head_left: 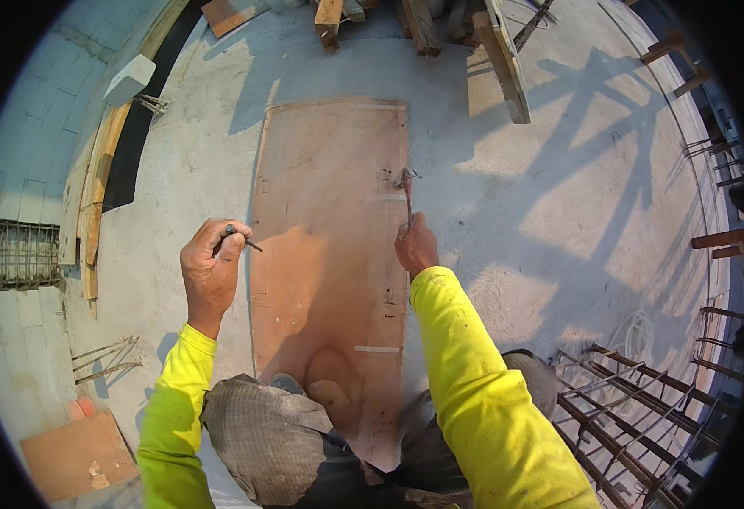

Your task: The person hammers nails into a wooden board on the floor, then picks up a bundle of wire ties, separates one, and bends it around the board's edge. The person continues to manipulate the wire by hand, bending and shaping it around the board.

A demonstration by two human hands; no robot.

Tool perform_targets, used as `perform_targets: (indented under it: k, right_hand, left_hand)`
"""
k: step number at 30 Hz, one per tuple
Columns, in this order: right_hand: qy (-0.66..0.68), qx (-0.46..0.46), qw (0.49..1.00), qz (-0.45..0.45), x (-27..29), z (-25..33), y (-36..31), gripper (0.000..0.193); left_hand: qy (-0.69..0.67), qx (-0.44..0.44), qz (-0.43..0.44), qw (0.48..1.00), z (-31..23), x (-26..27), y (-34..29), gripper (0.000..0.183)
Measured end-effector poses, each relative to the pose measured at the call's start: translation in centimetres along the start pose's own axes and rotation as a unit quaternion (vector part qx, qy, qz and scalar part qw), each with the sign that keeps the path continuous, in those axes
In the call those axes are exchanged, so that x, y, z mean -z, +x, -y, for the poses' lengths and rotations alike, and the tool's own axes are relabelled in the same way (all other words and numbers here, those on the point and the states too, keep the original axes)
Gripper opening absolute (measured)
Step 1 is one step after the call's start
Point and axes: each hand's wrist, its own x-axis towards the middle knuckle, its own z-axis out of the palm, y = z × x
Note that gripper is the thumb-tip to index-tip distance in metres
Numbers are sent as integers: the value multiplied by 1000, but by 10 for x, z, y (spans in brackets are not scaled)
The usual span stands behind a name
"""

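Lying between left hand pinching a dark rod and right hand gripping a red-handled hammer, a brown board

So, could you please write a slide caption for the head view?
At a brown board, the left hand holds a dark slim tool, the right hand a red-handled hammer.

The floor is pale grey concrete, patterned with shadows. A long brown panel lies flat along its middle, partly sunlit, partly shaded. To the right, nearer the lower edge, sits a rebar grid, a pale coil close by. A small brown sheet lies at lower left, another sheet at upper left.
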Motion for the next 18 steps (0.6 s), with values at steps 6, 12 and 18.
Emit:
perform_targets:
  k: [6,12,18]
  right_hand:
    - [-38,63,993,94,18,-4,8,33]
    - [11,2,999,52,5,-12,5,34]
    - [5,18,999,36,7,-29,-3,33]
  left_hand:
    - [70,-23,59,996,-66,-25,48,9]
    - [-8,45,88,995,16,-114,73,9]
    - [-77,85,109,987,118,-226,112,11]
